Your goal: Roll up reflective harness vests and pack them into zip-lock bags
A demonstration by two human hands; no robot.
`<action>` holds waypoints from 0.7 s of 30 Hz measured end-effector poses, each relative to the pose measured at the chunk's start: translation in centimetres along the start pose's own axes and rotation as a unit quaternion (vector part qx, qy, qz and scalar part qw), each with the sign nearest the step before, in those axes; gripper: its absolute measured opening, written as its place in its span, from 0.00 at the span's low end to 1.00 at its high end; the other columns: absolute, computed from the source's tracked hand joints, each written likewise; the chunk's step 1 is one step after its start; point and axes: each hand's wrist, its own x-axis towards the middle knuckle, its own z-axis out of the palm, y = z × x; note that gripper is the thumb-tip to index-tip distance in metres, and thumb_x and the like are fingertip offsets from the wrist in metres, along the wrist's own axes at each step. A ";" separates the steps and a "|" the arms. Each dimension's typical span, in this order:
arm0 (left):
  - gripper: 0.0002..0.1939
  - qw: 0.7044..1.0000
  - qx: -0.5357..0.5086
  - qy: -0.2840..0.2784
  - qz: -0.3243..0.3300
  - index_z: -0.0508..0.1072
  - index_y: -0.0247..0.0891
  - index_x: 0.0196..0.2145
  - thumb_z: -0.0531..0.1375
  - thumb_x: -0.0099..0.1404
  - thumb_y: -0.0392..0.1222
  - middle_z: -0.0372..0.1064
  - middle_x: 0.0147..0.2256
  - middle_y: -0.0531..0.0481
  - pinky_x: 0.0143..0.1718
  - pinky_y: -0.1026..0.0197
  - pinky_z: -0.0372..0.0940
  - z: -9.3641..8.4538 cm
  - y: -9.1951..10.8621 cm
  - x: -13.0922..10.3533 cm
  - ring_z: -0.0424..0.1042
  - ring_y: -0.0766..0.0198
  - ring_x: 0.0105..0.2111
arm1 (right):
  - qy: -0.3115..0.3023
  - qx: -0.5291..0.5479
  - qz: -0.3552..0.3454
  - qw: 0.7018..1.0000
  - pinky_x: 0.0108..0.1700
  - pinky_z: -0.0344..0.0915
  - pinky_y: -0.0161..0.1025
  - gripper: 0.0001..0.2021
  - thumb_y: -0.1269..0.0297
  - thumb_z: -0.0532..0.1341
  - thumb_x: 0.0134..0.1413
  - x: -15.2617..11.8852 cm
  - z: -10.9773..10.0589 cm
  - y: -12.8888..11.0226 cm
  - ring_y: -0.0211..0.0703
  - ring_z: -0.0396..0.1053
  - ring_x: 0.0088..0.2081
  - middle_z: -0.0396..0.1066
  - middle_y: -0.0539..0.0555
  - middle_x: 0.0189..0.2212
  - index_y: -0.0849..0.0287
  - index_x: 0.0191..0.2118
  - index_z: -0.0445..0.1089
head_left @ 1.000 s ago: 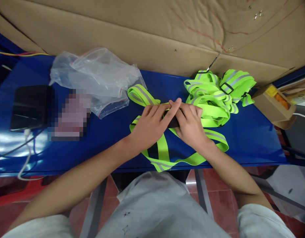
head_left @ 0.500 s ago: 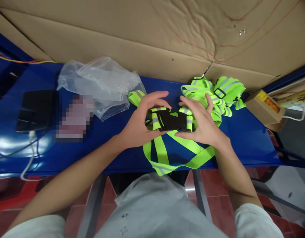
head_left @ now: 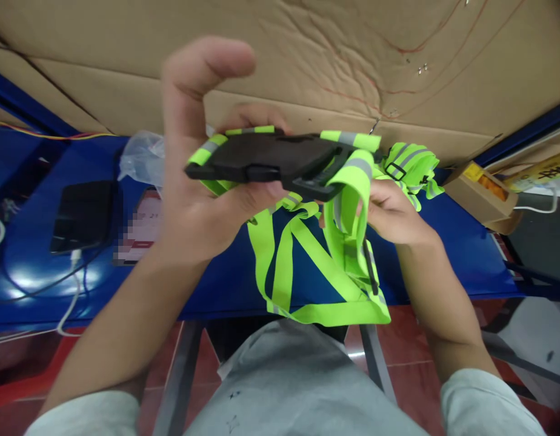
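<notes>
A large black side-release buckle [head_left: 266, 157] is raised toward the camera, its two halves joined. My left hand [head_left: 191, 206] grips its left end, thumb below and some fingers behind, while the index finger sticks up bent and free. Neon-yellow webbing with a grey reflective stripe [head_left: 359, 175] loops down from the buckle's right end. Around this strap my right hand [head_left: 396, 212] is closed, its fingers partly hidden behind the webbing. More of the yellow strap [head_left: 348, 312] hangs in loops over the table's front edge. A dark slider lies against the strap below my right hand.
Another bundle of yellow reflective straps [head_left: 411, 163] lies at the back right, beside an open cardboard box [head_left: 482, 194]. To the left are a black device [head_left: 82, 215] with a white cable, a blurred-out phone [head_left: 141, 230] and a clear plastic bag [head_left: 143, 157]. Cardboard [head_left: 125, 72] lines the back.
The buckle has come up closer to the camera, moved left and tilted. My right hand has left the buckle and now grips the strap to its right.
</notes>
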 end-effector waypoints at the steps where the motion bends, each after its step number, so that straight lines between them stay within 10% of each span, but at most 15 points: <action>1: 0.34 1.000 -0.028 0.000 0.003 0.71 0.60 0.64 0.74 0.62 0.60 0.60 0.63 0.56 0.47 0.58 0.78 -0.3 0.4 0.3 0.78 0.61 0.51 | -0.003 0.022 -0.006 1.000 0.35 0.72 0.38 0.21 0.41 0.66 0.64 -0.2 0.2 -0.3 0.40 0.73 0.32 0.77 0.51 0.31 0.55 0.38 0.81; 10: 0.23 0.971 -0.179 -0.002 -0.159 0.80 0.65 0.55 0.74 0.62 0.61 0.79 0.42 0.61 0.57 0.54 0.74 -0.5 3.5 1.1 0.81 0.64 0.46 | 0.075 0.005 -0.040 0.996 0.38 0.72 0.34 0.15 0.50 0.63 0.71 -1.1 1.1 -0.8 0.35 0.72 0.33 0.78 0.51 0.38 0.54 0.47 0.81; 16: 0.23 0.963 -0.213 0.022 -0.166 0.78 0.53 0.56 0.75 0.64 0.50 0.81 0.45 0.58 0.44 0.67 0.76 0.5 3.1 0.4 0.80 0.71 0.40 | 0.001 0.085 -0.007 0.996 0.53 0.77 0.41 0.27 0.41 0.58 0.71 -0.7 3.4 1.4 0.44 0.78 0.52 0.77 0.54 0.56 0.50 0.65 0.70; 21: 0.25 0.992 -0.024 0.050 -0.117 0.71 0.50 0.59 0.73 0.67 0.48 0.74 0.47 0.52 0.40 0.60 0.77 1.1 1.9 -0.9 0.79 0.64 0.40 | 0.046 0.078 -0.014 0.996 0.65 0.71 0.51 0.50 0.19 0.51 0.56 -0.7 4.5 1.5 0.54 0.69 0.67 0.69 0.61 0.67 0.55 0.70 0.63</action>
